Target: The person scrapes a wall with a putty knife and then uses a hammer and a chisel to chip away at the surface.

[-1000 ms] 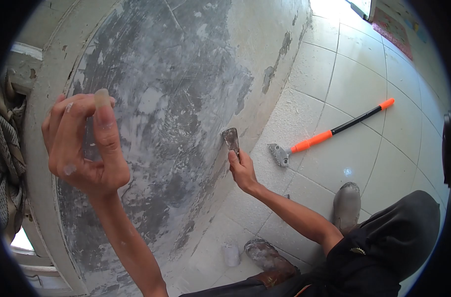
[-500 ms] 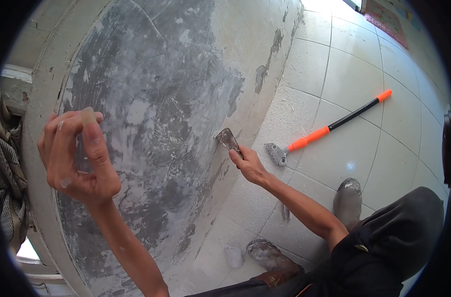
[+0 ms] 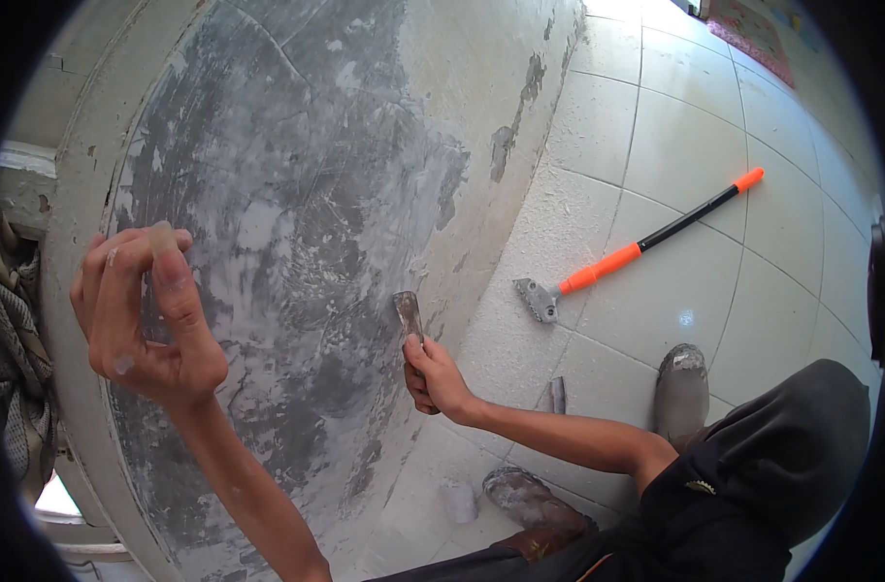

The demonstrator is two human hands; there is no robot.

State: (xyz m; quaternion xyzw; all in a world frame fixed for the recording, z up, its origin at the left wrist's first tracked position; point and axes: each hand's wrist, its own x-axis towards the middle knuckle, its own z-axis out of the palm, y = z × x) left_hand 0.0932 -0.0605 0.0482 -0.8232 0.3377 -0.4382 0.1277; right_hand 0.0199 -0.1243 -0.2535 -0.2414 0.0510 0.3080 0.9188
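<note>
My right hand point(image 3: 441, 380) is wrapped round the handle of a putty knife point(image 3: 408, 312) with a dirty, dusted blade. The blade's end is at the grey, patchy wall point(image 3: 287, 194), where paint and plaster look scraped; whether it touches is hard to tell. On the left, my left hand point(image 3: 151, 320) is raised in front of the wall's edge. Its fingers are loosely curled, with a gap between them and the upright thumb. A pale, long thumbnail shows at the thumb's tip, and I see nothing held.
On the tiled floor point(image 3: 685, 126) lies a long-handled scraper point(image 3: 598, 272) with orange grips. White debris point(image 3: 491, 339) lies along the wall's foot. A small metal piece point(image 3: 557, 396) and a whitish cylinder point(image 3: 459, 501) lie near my boots point(image 3: 682, 388). Bundled cloth point(image 3: 16, 330) hangs at left.
My right hand has moved left and down in the picture with the putty knife, whose blade now points more upward. My left hand has hardly moved. The small metal piece shows more fully.
</note>
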